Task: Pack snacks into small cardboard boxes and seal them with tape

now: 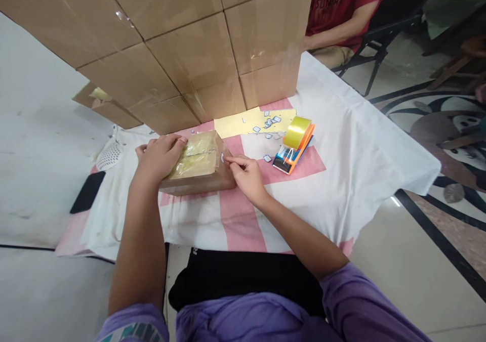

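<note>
A small taped cardboard box (199, 167) lies on the white and pink cloth (341, 144). My left hand (159, 155) rests flat on top of it, fingers together, pressing it down. My right hand (246, 172) is at the box's right side, its fingertips pinched against a small white sticker (222, 158) on that side. An orange and blue tape dispenser (294, 147) with a yellow roll stands just right of my right hand.
A yellow sheet (243, 122) with several small white stickers lies behind the box. A wall of stacked cardboard boxes (182, 43) rises at the back. A black phone (88, 191) lies at left. A person in red (341, 8) sits at upper right.
</note>
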Motion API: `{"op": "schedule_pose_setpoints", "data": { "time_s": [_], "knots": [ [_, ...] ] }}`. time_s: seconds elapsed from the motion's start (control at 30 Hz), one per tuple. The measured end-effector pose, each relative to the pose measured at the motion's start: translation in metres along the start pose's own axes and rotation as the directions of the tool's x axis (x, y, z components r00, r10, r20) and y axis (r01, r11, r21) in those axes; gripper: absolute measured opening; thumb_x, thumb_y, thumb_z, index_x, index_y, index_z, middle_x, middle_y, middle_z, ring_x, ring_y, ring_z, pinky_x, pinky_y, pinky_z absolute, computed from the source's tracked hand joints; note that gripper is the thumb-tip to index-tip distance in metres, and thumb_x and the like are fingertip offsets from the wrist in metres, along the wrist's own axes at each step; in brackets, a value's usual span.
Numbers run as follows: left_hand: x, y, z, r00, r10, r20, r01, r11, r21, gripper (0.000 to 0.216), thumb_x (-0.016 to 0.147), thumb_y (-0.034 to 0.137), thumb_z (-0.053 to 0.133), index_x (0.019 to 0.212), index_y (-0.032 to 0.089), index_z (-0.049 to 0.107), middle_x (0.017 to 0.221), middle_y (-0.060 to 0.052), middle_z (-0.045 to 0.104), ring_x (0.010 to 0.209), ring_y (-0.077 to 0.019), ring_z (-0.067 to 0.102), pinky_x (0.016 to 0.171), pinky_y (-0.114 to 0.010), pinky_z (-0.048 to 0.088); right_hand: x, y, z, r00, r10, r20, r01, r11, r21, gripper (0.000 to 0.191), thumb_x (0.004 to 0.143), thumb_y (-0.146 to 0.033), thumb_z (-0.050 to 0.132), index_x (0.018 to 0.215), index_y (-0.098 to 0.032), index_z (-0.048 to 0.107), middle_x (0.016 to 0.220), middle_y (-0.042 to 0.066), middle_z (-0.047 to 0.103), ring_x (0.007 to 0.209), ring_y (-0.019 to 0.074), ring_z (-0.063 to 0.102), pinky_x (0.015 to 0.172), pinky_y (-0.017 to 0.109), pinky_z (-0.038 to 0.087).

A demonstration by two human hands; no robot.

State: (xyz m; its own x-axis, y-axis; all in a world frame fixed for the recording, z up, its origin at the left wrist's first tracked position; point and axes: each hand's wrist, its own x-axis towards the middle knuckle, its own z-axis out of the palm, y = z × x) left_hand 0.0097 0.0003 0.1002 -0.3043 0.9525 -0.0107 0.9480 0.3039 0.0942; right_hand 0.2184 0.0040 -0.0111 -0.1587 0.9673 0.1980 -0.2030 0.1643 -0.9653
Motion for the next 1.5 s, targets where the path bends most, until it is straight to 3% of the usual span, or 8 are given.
{"op": "schedule_pose_setpoints", "data": {
  "time_s": [0.43, 0.6, 0.77, 0.83, 0.97, 1.03, 1.23, 1.5],
  "knots": [
    [-0.006, -0.006, -0.003, 0.997, 0.074, -0.008, -0.074, 0.996, -0.057, 0.051, 0.098, 0.055, 0.026, 0.119, 0.032, 0.066, 0.134, -0.008, 0.066, 0.132, -0.0321, 0.049, 0.107, -0.056, 0.025, 0.005, -0.007, -0.012, 0.982, -0.152, 0.115, 0.165, 0.979, -0.118, 0.028, 0.086, -0.022, 0.057, 0.103, -0.022, 0.08, 0.104, 0.007, 0.072, 0.1, 0.0214, 0.068, 0.088, 0.034, 0.054],
    [-0.01, -0.011, -0.003, 0.986, 0.161, -0.037, -0.164, 0.98, -0.116, 0.049, 0.096, 0.058, 0.034, 0.114, 0.03, 0.069, 0.128, -0.005, 0.071, 0.129, -0.0298, 0.056, 0.114, -0.051, 0.025, -0.001, -0.021, -0.019, 0.856, -0.182, 0.485, 0.337, 0.906, -0.255, 0.13, 0.067, -0.048, 0.088, 0.164, -0.026, 0.005, 0.167, 0.015, 0.02, 0.155, 0.0341, 0.018, 0.123, 0.052, 0.029],
    [-0.018, -0.02, -0.001, 0.938, 0.289, -0.19, -0.326, 0.922, -0.209, 0.049, 0.093, 0.059, 0.044, 0.117, 0.025, 0.071, 0.127, -0.007, 0.072, 0.123, -0.0282, 0.062, 0.107, -0.041, 0.044, -0.012, -0.029, -0.015, 0.827, -0.161, 0.539, 0.398, 0.844, -0.359, 0.147, 0.062, -0.048, 0.091, 0.161, -0.032, -0.016, 0.161, 0.016, 0.023, 0.151, 0.0335, 0.027, 0.118, 0.05, 0.038],
    [-0.03, -0.022, -0.001, 0.85, 0.276, -0.449, -0.397, 0.895, -0.202, 0.044, 0.095, 0.052, 0.047, 0.116, 0.022, 0.07, 0.129, -0.008, 0.071, 0.13, -0.0284, 0.059, 0.111, -0.043, 0.043, -0.014, -0.033, -0.014, 0.827, -0.193, 0.528, 0.424, 0.831, -0.361, 0.144, 0.06, -0.046, 0.092, 0.162, -0.035, -0.009, 0.155, 0.013, 0.028, 0.145, 0.0322, 0.035, 0.115, 0.048, 0.042],
    [-0.063, -0.027, 0.008, 0.39, 0.092, -0.916, -0.48, 0.869, -0.117, 0.028, 0.098, 0.032, 0.048, 0.106, 0.014, 0.067, 0.12, -0.013, 0.072, 0.127, -0.0267, 0.061, 0.114, -0.048, 0.042, -0.012, -0.049, -0.027, 0.851, -0.301, 0.43, 0.464, 0.814, -0.348, 0.131, 0.063, -0.044, 0.089, 0.162, -0.036, 0.005, 0.149, 0.011, 0.032, 0.142, 0.0307, 0.039, 0.116, 0.047, 0.041],
    [-0.075, -0.031, 0.022, 0.322, 0.053, -0.945, -0.49, 0.864, -0.118, 0.024, 0.097, 0.029, 0.05, 0.102, 0.013, 0.067, 0.111, -0.013, 0.073, 0.118, -0.0264, 0.065, 0.109, -0.048, 0.046, -0.007, -0.063, -0.045, 0.872, -0.392, 0.293, 0.482, 0.792, -0.376, 0.126, 0.066, -0.046, 0.087, 0.163, -0.033, 0.007, 0.148, 0.012, 0.034, 0.141, 0.0317, 0.039, 0.116, 0.048, 0.04],
    [-0.073, -0.043, 0.106, 0.722, 0.296, -0.625, -0.518, 0.83, -0.206, 0.027, 0.097, 0.036, 0.048, 0.096, 0.019, 0.07, 0.097, -0.008, 0.075, 0.094, -0.0224, 0.071, 0.087, -0.037, 0.055, 0.024, -0.109, -0.159, 0.757, -0.611, -0.233, 0.303, 0.644, -0.702, 0.122, 0.076, -0.057, 0.075, 0.163, -0.027, -0.005, 0.145, 0.016, 0.035, 0.135, 0.0347, 0.043, 0.111, 0.057, 0.042],
    [-0.06, -0.04, 0.165, 0.76, 0.506, -0.409, -0.599, 0.789, -0.137, 0.027, 0.093, 0.044, 0.059, 0.109, 0.027, 0.073, 0.115, -0.006, 0.074, 0.109, -0.025, 0.068, 0.092, -0.038, 0.056, 0.086, -0.069, -0.275, 0.769, -0.48, -0.423, -0.181, 0.47, -0.864, 0.112, 0.069, -0.056, 0.074, 0.16, -0.024, 0.017, 0.134, 0.017, 0.035, 0.119, 0.0377, 0.054, 0.097, 0.054, 0.05]
  ]
}}
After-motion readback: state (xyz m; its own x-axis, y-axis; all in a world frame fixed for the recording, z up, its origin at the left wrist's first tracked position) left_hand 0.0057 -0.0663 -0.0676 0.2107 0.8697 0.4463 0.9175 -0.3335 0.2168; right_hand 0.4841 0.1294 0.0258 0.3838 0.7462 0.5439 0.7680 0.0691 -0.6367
